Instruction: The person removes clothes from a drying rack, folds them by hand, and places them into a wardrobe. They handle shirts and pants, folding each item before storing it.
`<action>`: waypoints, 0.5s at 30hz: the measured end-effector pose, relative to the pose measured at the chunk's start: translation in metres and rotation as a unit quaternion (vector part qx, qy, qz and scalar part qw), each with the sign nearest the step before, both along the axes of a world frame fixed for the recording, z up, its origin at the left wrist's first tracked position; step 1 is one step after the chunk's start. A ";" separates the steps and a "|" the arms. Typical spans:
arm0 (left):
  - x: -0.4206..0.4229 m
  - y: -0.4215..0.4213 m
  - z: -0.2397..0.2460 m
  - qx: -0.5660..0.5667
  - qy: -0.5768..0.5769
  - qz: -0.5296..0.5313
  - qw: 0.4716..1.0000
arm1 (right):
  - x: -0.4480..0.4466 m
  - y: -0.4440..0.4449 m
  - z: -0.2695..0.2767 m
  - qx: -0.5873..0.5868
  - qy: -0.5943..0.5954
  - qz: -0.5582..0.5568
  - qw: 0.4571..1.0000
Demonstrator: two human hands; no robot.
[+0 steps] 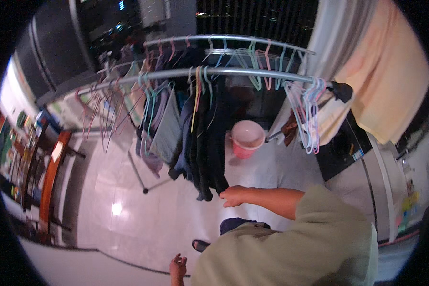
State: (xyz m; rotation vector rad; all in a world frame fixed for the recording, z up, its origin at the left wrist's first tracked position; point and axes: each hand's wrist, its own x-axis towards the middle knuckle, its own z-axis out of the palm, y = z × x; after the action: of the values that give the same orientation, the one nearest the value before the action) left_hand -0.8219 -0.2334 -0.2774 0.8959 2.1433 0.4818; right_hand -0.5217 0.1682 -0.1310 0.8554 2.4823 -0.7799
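Observation:
My right hand (pixel 234 195) reaches out to the lower end of a black garment (pixel 216 143) and pinches its edge between the fingers. That garment hangs from the front rail (pixel 236 72) of a metal drying rack, beside other dark clothes and a grey garment (pixel 166 137). Low in the picture, my left hand (pixel 178 266) hangs at my side with its fingers loosely curled and nothing visible in it. A bunch of pastel hangers (pixel 309 118) hangs at the rail's right end.
On the tiled floor behind the clothes stands a pink bucket (pixel 247 139). A rack leg's foot (pixel 145 191) rests on the floor at left. Farther left is a wooden bench (pixel 50 182). A peach towel (pixel 386 78) hangs at right, near a black-topped cabinet (pixel 338 157).

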 end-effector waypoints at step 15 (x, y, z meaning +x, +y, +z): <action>-0.045 0.269 0.168 0.327 0.132 -0.077 0.933 | 0.069 0.184 0.088 0.270 0.272 -0.411 0.827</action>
State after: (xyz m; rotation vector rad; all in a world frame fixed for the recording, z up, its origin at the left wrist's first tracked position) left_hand -0.8670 0.0356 -0.1093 1.5557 2.1443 1.0829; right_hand -0.4529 0.3518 -0.0432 2.2903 2.8363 -0.6022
